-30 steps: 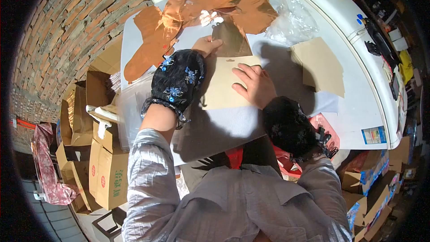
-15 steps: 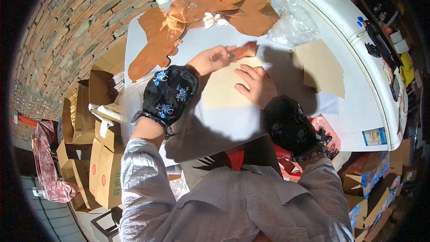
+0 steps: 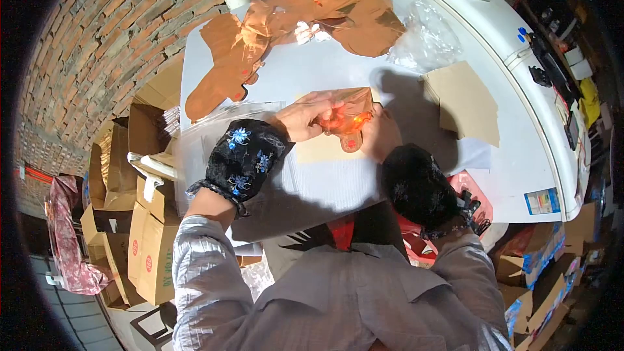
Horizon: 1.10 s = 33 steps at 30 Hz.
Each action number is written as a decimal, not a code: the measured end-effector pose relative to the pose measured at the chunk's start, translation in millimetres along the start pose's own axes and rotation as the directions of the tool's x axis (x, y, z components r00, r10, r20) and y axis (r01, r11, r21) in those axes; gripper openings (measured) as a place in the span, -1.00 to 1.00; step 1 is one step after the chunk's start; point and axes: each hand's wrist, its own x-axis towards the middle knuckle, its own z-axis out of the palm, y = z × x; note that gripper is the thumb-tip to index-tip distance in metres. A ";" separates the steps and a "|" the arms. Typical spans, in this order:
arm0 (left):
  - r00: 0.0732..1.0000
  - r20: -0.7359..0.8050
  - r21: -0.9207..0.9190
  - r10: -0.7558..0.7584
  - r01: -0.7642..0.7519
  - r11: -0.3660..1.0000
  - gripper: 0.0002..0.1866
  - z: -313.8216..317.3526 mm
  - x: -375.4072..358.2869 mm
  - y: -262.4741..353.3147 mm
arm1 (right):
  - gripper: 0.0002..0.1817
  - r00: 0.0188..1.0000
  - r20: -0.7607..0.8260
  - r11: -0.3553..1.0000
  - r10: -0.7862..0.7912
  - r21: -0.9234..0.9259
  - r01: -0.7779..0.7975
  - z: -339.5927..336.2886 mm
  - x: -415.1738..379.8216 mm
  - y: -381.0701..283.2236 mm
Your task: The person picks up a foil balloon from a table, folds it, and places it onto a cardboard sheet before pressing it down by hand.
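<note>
A thin, shiny orange-brown film piece [image 3: 355, 105] is stretched between my two hands above the table. My left hand [image 3: 305, 118] has its fingers closed on its left side. At its right edge, my right hand [image 3: 382, 134] grips it with curled fingers. The piece has a small rounded tab hanging at the bottom, and light glows through its middle. Under it lies a cream paper sheet [image 3: 318, 151], partly covered by the hands. Larger orange-brown film pieces [image 3: 364, 16] spread along the far side of the table.
The white table [image 3: 292, 205] has clear plastic sleeves [image 3: 224, 123] at its left. A crumpled clear bag [image 3: 426, 36] and cream sheets [image 3: 461, 101] lie to the right. Cardboard boxes [image 3: 151, 240] stand at the left. A white fridge-like cabinet [image 3: 526, 110] borders the right side.
The small film piece has come nearer to me and is spread between both hands. My right hand has left the cream sheet and taken the piece's right edge.
</note>
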 end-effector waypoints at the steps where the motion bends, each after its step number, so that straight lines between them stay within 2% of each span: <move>1: 0.996 0.028 -0.076 -0.083 0.085 0.993 -0.80 -3.1 0.6 3.9 | -0.71 1.000 0.007 1.000 -0.004 -0.004 0.004 -0.5 -0.1 0.5; 2: 0.985 0.062 -0.149 -0.163 0.170 0.974 -0.81 -4.7 1.6 6.0 | -0.71 1.000 0.009 1.000 0.017 -0.004 -0.017 3.1 -1.2 2.8; 3: 0.989 0.052 -0.202 -0.137 0.145 0.969 -0.80 1.1 4.1 -6.4 | -0.71 0.999 0.010 0.999 0.037 -0.004 -0.037 10.2 -3.1 6.6; 5: 0.995 0.029 -0.305 -0.091 0.095 0.947 -0.65 5.9 12.0 -18.6 | -0.71 0.998 -0.019 0.998 0.053 0.020 -0.052 3.2 -1.0 2.4; 6: 0.985 0.046 -0.336 -0.168 0.174 0.926 -0.67 8.2 10.9 -24.2 | -0.71 0.998 -0.049 0.998 0.049 0.043 -0.047 -1.6 -1.9 -1.4; 8: 0.944 0.089 -0.392 -0.317 0.326 0.860 -0.67 -19.6 13.8 26.9 | -0.72 0.997 -0.065 0.998 0.031 0.065 -0.026 -6.1 -1.6 -5.3; 11: 0.954 0.024 -0.250 -0.298 0.295 0.922 -0.67 -19.2 17.3 33.2 | -0.73 0.999 -0.043 0.998 -0.010 0.060 0.013 -3.0 -0.8 -0.7; 12: 0.962 -0.239 -0.107 -0.132 0.109 0.988 -0.65 2.9 20.2 12.2 | -0.74 0.999 -0.049 0.998 -0.019 0.055 0.021 -2.9 -1.2 -0.3; 15: 0.960 -0.222 0.123 -0.172 0.203 0.971 -0.67 14.9 23.6 22.6 | -0.73 0.997 -0.070 0.997 -0.022 0.079 0.027 -4.1 -0.2 -0.5; 16: 0.948 -0.275 0.235 -0.158 0.226 0.945 -0.63 25.7 22.9 26.9 | -0.73 0.997 -0.075 0.995 -0.018 0.093 0.025 -5.6 -0.4 -1.9; 19: 0.874 -0.480 0.228 -0.076 0.208 0.951 -0.62 51.4 20.2 24.3 | -0.73 0.997 -0.083 0.986 0.003 0.165 0.010 -18.7 3.1 -11.2; 25: 0.857 -0.515 0.223 -0.024 0.161 0.961 -0.61 58.2 14.1 24.8 | -0.80 0.995 0.025 0.987 -0.098 0.129 0.094 -2.5 -8.1 19.1; 28: 0.857 -0.513 0.234 -0.041 0.186 0.954 -0.61 60.7 14.8 23.5 | -0.83 0.990 0.066 0.968 -0.127 0.227 0.109 -0.7 -20.9 52.4; 31: 0.859 -0.511 0.243 -0.037 0.186 0.952 -0.61 61.2 13.1 21.7 | -0.88 0.994 -0.085 0.973 0.066 0.226 -0.045 -40.4 -22.9 42.4; 33: 0.862 -0.506 0.254 -0.029 0.181 0.950 -0.62 62.2 13.3 21.8 | -0.84 0.987 -0.117 0.973 0.107 0.218 -0.080 -47.2 -13.5 47.5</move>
